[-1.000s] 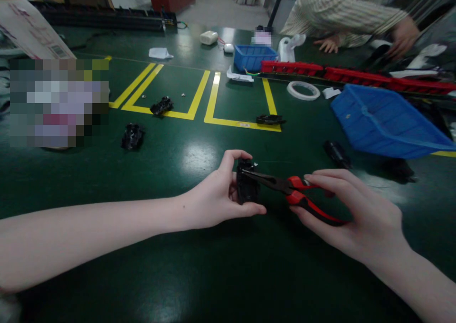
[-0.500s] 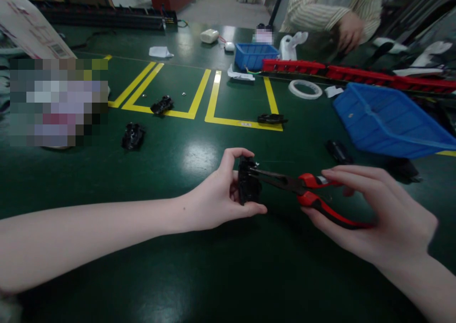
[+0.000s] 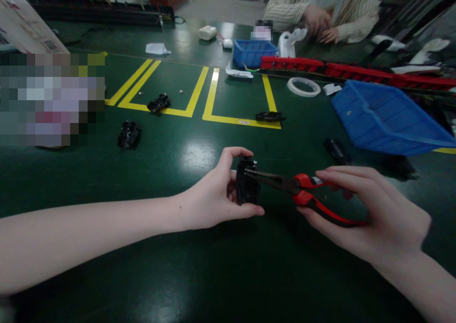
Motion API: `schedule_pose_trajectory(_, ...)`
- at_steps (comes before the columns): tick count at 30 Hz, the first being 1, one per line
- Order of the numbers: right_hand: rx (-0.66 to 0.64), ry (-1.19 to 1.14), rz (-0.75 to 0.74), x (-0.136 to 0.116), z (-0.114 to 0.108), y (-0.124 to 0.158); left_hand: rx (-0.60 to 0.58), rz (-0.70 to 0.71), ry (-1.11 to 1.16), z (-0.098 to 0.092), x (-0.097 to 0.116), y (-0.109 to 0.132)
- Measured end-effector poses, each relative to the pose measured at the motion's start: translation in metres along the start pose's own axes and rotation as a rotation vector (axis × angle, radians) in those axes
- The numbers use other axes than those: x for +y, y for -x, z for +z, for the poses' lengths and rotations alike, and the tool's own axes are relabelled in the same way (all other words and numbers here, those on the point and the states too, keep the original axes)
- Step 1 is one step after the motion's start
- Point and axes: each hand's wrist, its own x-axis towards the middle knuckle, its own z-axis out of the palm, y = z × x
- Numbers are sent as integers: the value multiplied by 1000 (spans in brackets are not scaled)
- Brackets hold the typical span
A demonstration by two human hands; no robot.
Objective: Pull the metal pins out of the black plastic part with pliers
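Observation:
My left hand (image 3: pixel 217 194) is closed around a small black plastic part (image 3: pixel 248 187), gripping it between the thumb below and the fingers above. In my right hand (image 3: pixel 384 209) are long-nose pliers (image 3: pixel 302 190) with red and black handles. Their narrow jaws reach left and meet the inner face of the black part, near a tiny shiny bit. Whether the jaw tips pinch anything is too small to tell. Similar black parts lie on the table beyond my hands: one at the left (image 3: pixel 128 134), another on the yellow tape (image 3: pixel 159 103), and a flatter one (image 3: pixel 270 117) farther right.
A blue bin (image 3: pixel 392 118) stands at the right, with a dark rounded piece (image 3: pixel 337 151) beside it. Farther back are a white tape roll (image 3: pixel 304 87), a small blue basket (image 3: pixel 254 53) and a long red strip (image 3: pixel 356 71). A co-worker's hands (image 3: pixel 322 26) rest across the table.
The pliers and my right hand have shifted slightly left, still at the black part. The co-worker's hands have come together. The whole view has moved a little.

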Motion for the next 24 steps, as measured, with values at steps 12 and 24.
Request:
schedule_pose_trajectory(12,-3,-19,-29,0,2,-4,5,-40,5,-1,2,1)
schedule_pose_trajectory(24,-4,-46,3,0,-2,-5,28,25,-21,-3,2,3)
